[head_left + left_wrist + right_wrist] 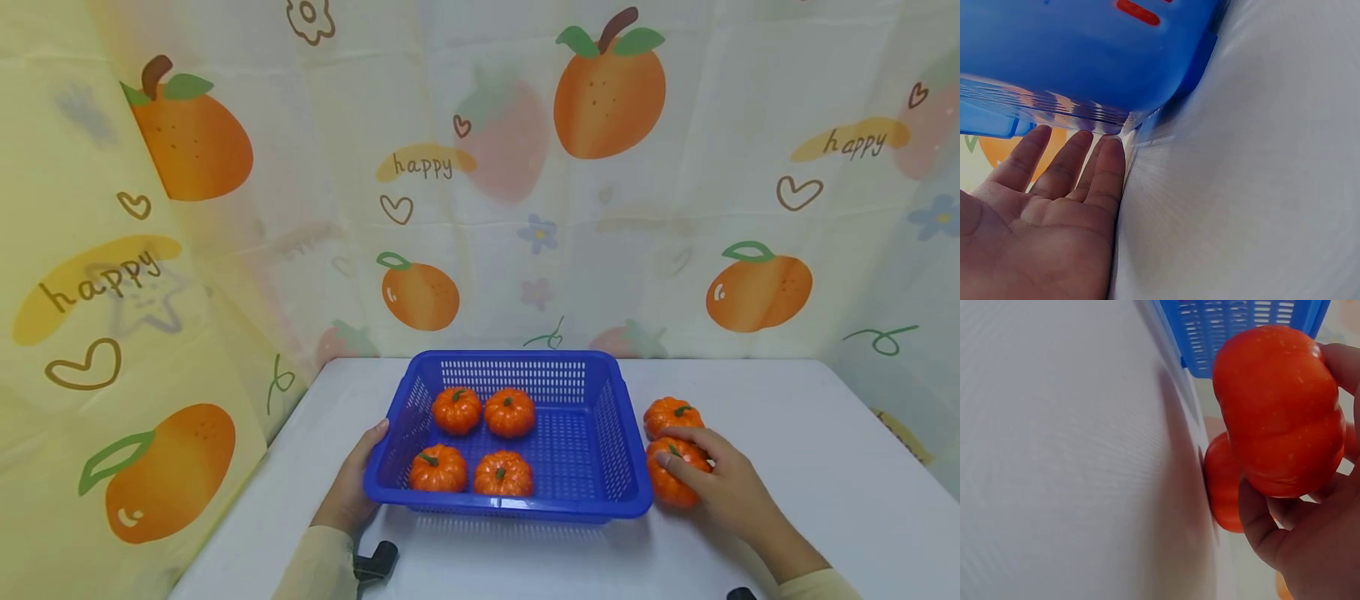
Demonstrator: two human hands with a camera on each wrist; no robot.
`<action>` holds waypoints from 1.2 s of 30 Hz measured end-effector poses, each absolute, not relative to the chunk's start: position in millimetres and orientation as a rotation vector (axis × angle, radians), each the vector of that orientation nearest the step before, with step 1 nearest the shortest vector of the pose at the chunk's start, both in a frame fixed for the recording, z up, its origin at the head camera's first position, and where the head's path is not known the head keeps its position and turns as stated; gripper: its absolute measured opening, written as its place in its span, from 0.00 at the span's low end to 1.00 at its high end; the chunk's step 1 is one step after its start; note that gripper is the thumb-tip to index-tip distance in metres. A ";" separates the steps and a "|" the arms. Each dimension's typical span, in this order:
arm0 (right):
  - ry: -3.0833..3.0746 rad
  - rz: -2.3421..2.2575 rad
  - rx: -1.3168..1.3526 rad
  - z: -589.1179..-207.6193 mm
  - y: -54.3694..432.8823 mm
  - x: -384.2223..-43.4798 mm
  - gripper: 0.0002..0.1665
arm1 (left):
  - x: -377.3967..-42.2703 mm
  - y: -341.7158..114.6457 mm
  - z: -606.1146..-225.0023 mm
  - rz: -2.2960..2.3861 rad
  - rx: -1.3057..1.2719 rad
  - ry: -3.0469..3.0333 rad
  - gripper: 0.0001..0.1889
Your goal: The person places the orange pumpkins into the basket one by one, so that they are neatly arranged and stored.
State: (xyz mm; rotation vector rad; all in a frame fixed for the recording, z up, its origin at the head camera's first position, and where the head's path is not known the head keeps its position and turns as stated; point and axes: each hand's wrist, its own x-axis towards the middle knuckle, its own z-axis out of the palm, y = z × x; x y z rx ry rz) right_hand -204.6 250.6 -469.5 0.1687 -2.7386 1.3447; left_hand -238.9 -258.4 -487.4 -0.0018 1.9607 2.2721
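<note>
My right hand grips a small orange toy pumpkin beside the basket's right wall, with the thumb over its top near the green stem. In the right wrist view that pumpkin is held slightly above the white surface. Just behind it sits another pumpkin. The blue plastic basket has slotted walls and holds several pumpkins in its left part, two at the back and two at the front. At its left side, my left hand touches the wall with extended fingertips, thumb by the rim.
The basket stands on a white table. Behind and at the sides hangs a pale curtain printed with fruit, hearts and words. A dark device is by the left wrist, and part of another shows near the right wrist.
</note>
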 end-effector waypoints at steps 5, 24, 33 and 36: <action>-2.709 1.346 0.170 -466.2 251.7 -203.8 0.34 | -238.7 -258.8 -487.9 2.276 0.012 1.956 0.44; -2.630 1.343 0.113 -447.5 256.5 -201.6 0.32 | -239.4 -258.2 -487.1 2.287 0.000 1.957 0.44; -2.552 1.361 0.146 -435.7 248.7 -197.0 0.31 | -239.8 -258.5 -486.9 2.284 -0.011 1.950 0.44; -2.519 1.377 0.174 -430.7 243.9 -194.4 0.29 | -239.8 -258.3 -487.0 2.283 -0.011 1.952 0.44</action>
